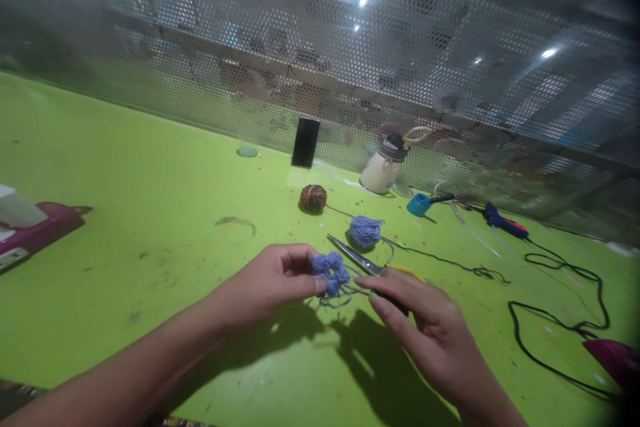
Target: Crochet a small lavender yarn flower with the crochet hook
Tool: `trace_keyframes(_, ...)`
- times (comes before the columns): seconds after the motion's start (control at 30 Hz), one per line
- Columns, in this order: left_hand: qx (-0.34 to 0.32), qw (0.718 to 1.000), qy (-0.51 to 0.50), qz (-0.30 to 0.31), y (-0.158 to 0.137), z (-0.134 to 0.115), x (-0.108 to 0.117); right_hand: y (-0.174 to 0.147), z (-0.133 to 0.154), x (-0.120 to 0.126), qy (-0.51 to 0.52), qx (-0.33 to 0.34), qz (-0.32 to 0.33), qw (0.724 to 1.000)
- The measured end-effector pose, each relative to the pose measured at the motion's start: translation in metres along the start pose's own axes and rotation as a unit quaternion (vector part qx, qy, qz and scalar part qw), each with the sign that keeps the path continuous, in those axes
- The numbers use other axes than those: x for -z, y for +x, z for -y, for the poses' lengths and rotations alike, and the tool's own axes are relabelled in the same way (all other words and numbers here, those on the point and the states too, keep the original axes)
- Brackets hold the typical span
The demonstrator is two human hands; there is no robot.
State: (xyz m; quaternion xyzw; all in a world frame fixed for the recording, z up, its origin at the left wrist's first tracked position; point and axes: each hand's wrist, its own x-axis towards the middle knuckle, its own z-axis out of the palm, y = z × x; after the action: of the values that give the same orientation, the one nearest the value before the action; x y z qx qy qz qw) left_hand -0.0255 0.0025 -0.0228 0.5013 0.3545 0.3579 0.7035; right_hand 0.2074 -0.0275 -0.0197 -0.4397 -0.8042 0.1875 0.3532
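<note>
A small blue crocheted flower (332, 272) with puffy petals and a hole in its middle is pinched between the thumb and fingers of my left hand (285, 275). My right hand (425, 317) grips a crochet hook (390, 300) by its dark handle, with the thin shaft pointing left at the flower. Loose blue yarn hangs below the petals. Just beyond my hands lies a ball of blue yarn (365, 231). A pair of scissors (356, 255) rests beside it, blades toward the left; its yellow handle is partly hidden behind my right hand.
A multicoloured yarn ball (313, 198) lies farther back. Behind it are a propped phone (305, 142), a clear cup (248, 147) and a bottle (383, 167). To the right are a blue tape roll (419, 204) and a blue glue gun (505, 221) with its black cord. A purple item (47, 227) stands left.
</note>
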Motion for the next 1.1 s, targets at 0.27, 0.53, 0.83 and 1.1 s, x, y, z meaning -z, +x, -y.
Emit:
trace_keyframes(0.27,0.001,0.999,0.039,-0.014,0.000,0.001,0.002,0.002,0.004,-0.014,-0.060,0.030,-0.010,0.998)
trace_keyframes(0.53,0.009,0.999,0.024,-0.023,0.002,0.000,0.001,0.002,0.007,-0.016,-0.117,0.067,0.007,0.991)
trace_keyframes(0.83,0.014,0.999,0.031,-0.032,0.004,0.005,0.003,-0.001,0.010,-0.011,-0.147,0.074,-0.005,0.986)
trace_keyframes(1.1,0.017,1.000,0.002,-0.022,0.003,0.005,0.005,0.006,0.002,-0.010,-0.106,0.006,-0.027,0.994)
